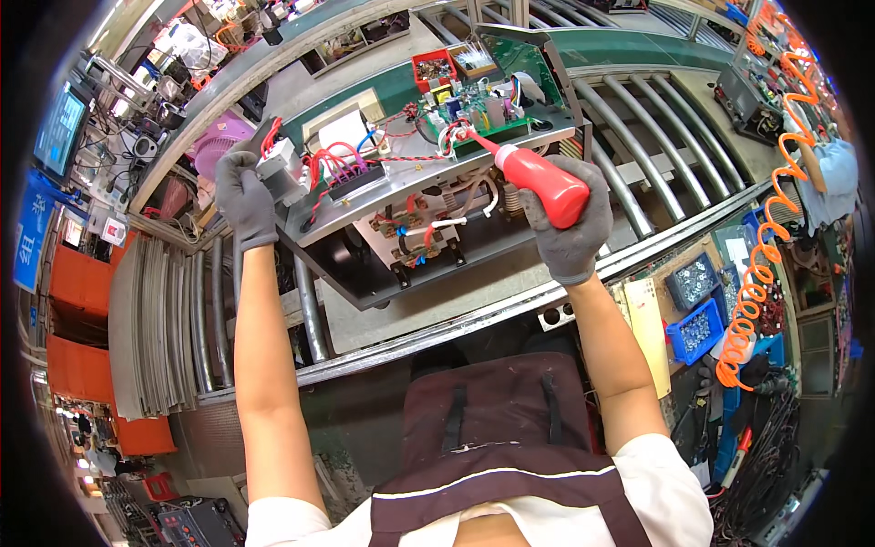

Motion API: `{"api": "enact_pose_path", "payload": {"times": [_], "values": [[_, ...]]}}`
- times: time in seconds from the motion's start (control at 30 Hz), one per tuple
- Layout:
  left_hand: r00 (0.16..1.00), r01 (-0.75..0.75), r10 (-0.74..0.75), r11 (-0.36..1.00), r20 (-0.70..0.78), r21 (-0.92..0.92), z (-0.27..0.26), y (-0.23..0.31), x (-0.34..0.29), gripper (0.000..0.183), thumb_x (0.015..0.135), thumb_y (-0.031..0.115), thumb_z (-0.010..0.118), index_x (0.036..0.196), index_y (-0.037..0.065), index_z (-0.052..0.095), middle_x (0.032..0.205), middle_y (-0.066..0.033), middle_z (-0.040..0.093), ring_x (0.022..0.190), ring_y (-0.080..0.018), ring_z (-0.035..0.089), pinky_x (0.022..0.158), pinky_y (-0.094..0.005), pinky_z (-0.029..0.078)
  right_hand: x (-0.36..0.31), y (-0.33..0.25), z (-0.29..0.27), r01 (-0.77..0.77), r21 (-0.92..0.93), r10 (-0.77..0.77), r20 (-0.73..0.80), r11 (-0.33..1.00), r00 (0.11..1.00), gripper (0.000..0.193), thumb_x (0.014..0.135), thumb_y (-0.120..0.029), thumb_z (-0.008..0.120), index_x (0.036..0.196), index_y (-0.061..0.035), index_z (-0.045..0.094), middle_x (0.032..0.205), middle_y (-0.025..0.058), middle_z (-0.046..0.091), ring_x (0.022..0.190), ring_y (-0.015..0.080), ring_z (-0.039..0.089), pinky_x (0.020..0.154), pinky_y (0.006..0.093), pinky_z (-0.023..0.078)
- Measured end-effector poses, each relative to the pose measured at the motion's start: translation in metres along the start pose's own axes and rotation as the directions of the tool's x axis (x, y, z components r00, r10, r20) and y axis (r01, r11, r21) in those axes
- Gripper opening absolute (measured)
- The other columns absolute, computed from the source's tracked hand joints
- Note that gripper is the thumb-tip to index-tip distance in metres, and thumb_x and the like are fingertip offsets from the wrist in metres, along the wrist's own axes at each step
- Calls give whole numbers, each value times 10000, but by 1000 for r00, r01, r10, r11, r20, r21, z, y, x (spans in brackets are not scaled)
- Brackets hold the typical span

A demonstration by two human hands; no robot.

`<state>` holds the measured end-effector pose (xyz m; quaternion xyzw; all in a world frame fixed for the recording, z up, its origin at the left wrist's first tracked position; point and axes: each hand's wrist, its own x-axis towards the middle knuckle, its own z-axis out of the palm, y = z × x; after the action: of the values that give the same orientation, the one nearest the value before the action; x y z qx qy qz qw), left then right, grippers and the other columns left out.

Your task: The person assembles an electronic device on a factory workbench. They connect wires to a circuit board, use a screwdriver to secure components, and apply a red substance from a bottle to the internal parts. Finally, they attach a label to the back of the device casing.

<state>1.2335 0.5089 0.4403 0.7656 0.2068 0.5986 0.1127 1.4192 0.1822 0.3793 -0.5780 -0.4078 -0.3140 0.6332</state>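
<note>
In my gloved right hand (579,228) is a red squeeze bottle (551,187), tilted, its long thin nozzle pointing up and left. The nozzle's tip reaches the white wires beside a green circuit board (497,114). That board sits on top of an opened machine with a metal chassis (437,173). At the machine's left end, the fingers of my gloved left hand (244,201) are curled round the dark end panel, next to a grey block (284,169) with red wires. Red, purple and blue wires (342,164) run across the chassis top. Inside its open side, components and cables show.
Steel rollers (652,137) run right of the machine. Behind it stand a red bin (433,68) and a tray of white pieces (474,59). Blue bins (694,330) of small parts lie at right, near a coiled orange hose (756,283). Grey sheets (146,328) stand at left.
</note>
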Motion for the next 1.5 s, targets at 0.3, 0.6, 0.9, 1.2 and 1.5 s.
{"api": "enact_pose_path", "payload": {"times": [0.3,0.6,0.9,1.2,1.5], "values": [[999,-44,43,997,-14,-55,3,1,2,208,732,-64,408,825,19,574,807,-59,616,692,-123,544,661,-250,446,3,2,-5,7,-11,-7,-2,1000,1000,445,652,-113,813,994,-8,549,909,126,604,812,257,595,727,330,481],[1000,19,-19,1000,-8,-12,0,-3,-2,193,739,-61,419,815,23,575,775,-61,606,682,-128,544,652,-259,446,-1,4,-6,-21,11,21,-33,1000,999,451,650,-114,815,996,-9,547,909,121,605,812,255,597,723,327,485],[996,74,-73,997,57,-5,-4,-2,-3,221,745,-86,378,844,1,555,872,-38,598,793,-111,519,753,-220,412,2,0,-6,51,-52,-51,-4,997,999,467,635,-104,822,999,-3,547,913,126,609,791,260,605,704,327,494],[999,50,-49,994,11,-102,0,6,-4,227,732,-97,392,822,14,568,935,-60,635,737,-88,523,693,-221,433,3,2,-12,-46,-12,46,-21,999,999,427,671,-133,803,994,-3,557,910,125,606,792,227,603,706,309,490],[998,29,-22,990,51,-137,-13,4,-13,191,776,-118,383,855,-12,520,1132,-132,581,956,-175,552,822,-262,430,5,24,-49,-520,739,806,-54,429,589,354,825,-318,633,965,2,574,825,98,634,647,183,607,606,289,506]]}}
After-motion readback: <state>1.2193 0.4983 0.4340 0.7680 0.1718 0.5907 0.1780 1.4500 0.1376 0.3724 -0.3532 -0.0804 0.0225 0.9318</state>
